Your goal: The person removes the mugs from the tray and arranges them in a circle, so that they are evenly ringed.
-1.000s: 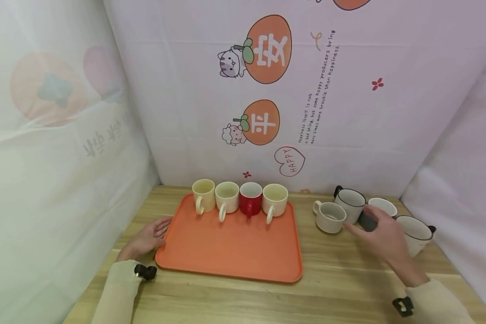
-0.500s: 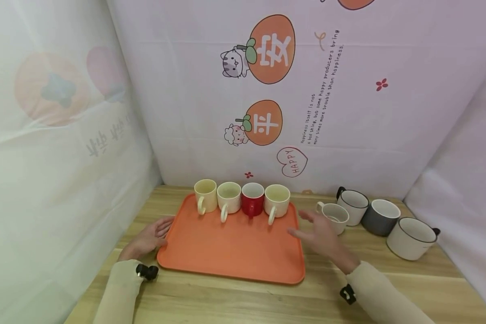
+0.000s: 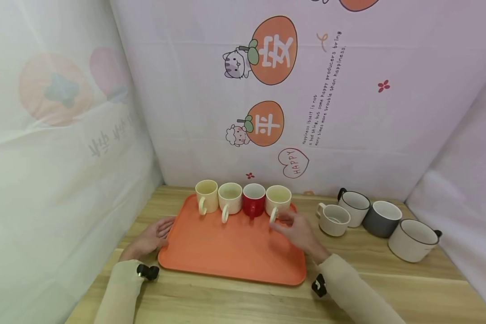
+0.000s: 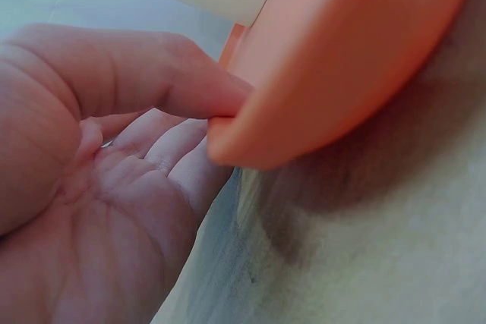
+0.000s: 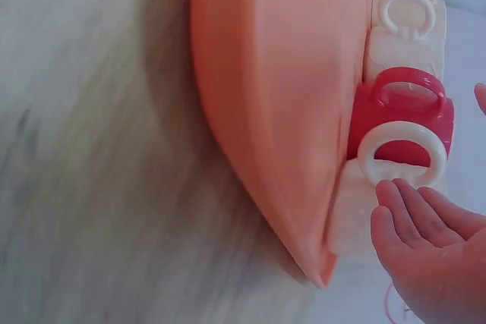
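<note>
An orange tray [image 3: 227, 247] lies on the wooden table with a row of mugs along its far side: a pale yellow mug [image 3: 206, 195], a cream mug [image 3: 230, 198], a red mug [image 3: 254, 200] and another cream mug [image 3: 278, 198] at the right end. My left hand [image 3: 147, 238] pinches the tray's left rim. In the left wrist view its thumb [image 4: 205, 89] lies over the rim, fingers below. My right hand [image 3: 297, 231] is above the tray's right part, fingertips right by the end cream mug's handle [image 5: 402, 133], fingers extended and not curled around it.
Right of the tray stand a small off-white cup [image 3: 334, 220], a white mug with black rim and handle [image 3: 354, 208], a dark grey mug [image 3: 382, 219] and a wide white mug with black rim [image 3: 413, 240]. A printed cloth [image 3: 348, 171] hangs behind the table.
My right hand has moved left from the mugs on the right, across the small off-white cup, to the end cream mug on the tray. The left hand stays at the tray's rim.
</note>
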Demonstrator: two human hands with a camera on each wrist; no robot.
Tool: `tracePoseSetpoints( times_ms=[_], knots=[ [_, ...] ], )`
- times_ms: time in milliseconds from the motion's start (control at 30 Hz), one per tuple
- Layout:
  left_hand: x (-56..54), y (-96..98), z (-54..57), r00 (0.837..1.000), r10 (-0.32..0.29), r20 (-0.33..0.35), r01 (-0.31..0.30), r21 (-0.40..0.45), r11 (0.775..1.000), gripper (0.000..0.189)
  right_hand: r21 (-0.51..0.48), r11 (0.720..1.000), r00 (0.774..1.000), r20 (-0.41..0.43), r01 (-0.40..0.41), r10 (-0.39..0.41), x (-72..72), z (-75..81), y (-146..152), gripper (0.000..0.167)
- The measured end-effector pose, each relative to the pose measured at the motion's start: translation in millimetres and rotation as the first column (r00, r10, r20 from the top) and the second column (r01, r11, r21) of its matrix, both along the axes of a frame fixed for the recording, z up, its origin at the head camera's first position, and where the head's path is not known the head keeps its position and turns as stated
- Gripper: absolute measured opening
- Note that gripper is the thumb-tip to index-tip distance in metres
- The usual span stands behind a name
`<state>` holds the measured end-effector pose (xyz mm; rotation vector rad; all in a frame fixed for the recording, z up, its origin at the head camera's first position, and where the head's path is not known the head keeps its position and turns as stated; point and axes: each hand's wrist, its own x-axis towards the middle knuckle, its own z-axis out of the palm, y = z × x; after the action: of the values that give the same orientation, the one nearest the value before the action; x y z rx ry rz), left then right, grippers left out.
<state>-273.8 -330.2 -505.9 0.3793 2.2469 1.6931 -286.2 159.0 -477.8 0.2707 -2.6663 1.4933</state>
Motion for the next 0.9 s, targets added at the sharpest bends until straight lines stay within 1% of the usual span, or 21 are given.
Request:
tracePoseSetpoints(
  times_ms=[167,267,433,500,733,900],
  knots=[
    [-0.1,-0.4,0.6,1.000,-0.002,-0.004,0.002,-0.006,1.000,0.094,-0.094,0.996,1.000,0.022,-0.003,0.005,-5.0,-5.7,-8.6,0.039],
    [0.2,0.2,0.7,1.000,0.000,-0.003,0.000,-0.010,1.000,0.094,-0.110,0.994,1.000,0.022,0.007,-0.005,-8.1,-7.2,-12.7,0.039],
    [0.7,1.0,0.6,1.000,0.006,-0.004,-0.006,-0.030,1.000,0.094,-0.115,0.989,0.995,0.044,0.090,-0.086,-15.2,-9.2,-22.1,0.031],
    [1.1,0.5,0.5,1.000,0.008,-0.005,-0.008,-0.035,0.999,0.093,-0.126,0.984,0.991,0.060,0.125,-0.118,-18.7,-10.2,-26.4,0.030],
    [1.5,-2.3,1.9,1.000,0.009,-0.007,-0.009,-0.023,1.000,0.093,-0.148,0.969,0.979,0.085,0.196,-0.185,-29.6,-12.3,-36.5,0.046],
    [0.6,-0.7,1.6,1.000,-0.002,-0.007,0.002,-0.042,0.999,0.092,-0.180,0.954,0.969,0.114,0.239,-0.221,-29.6,-12.2,-37.3,0.052]
  ],
)
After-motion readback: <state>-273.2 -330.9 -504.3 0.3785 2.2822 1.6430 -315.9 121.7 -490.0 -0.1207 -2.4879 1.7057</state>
